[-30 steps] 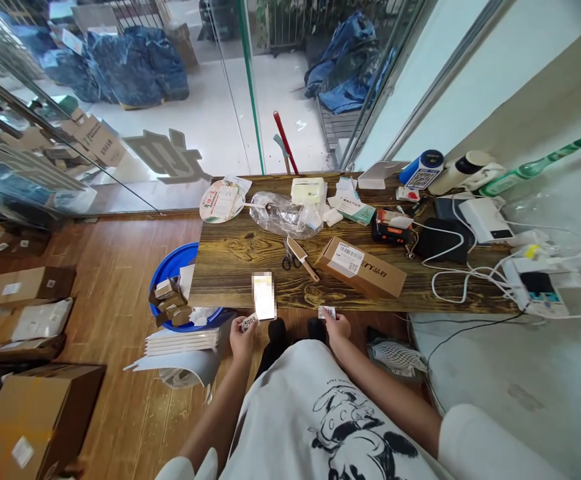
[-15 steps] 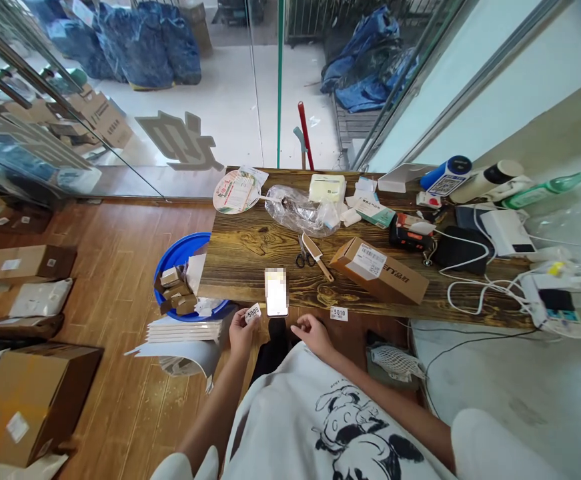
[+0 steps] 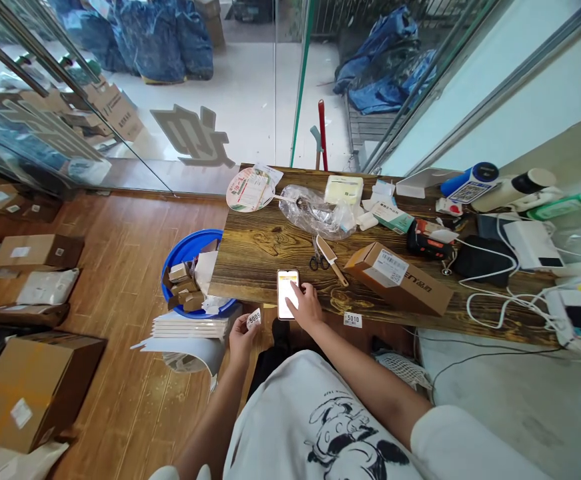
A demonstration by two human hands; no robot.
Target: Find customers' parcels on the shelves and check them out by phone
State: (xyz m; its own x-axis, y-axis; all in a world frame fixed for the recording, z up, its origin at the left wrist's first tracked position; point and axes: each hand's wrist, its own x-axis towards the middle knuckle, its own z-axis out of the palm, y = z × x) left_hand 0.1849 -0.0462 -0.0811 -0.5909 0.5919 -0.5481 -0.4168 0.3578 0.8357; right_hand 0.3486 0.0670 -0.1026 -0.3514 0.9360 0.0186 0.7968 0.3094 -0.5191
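My left hand [image 3: 240,337] pinches a numbered label [image 3: 254,318] by its edge — light, floppy, probably sticky-backed — while my right hand [image 3: 306,307], fingers loose, taps the phone [image 3: 287,293].

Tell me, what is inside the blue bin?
The blue bin holds small brown boxes and white paper. The table covers its right part; deeper contents are hidden.

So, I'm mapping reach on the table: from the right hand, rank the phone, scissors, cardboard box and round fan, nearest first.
From the right hand:
1. Phone, under its fingers, at the table's near edge.
2. Scissors, just beyond.
3. Cardboard box, to the right.
4. Round fan, far left corner.
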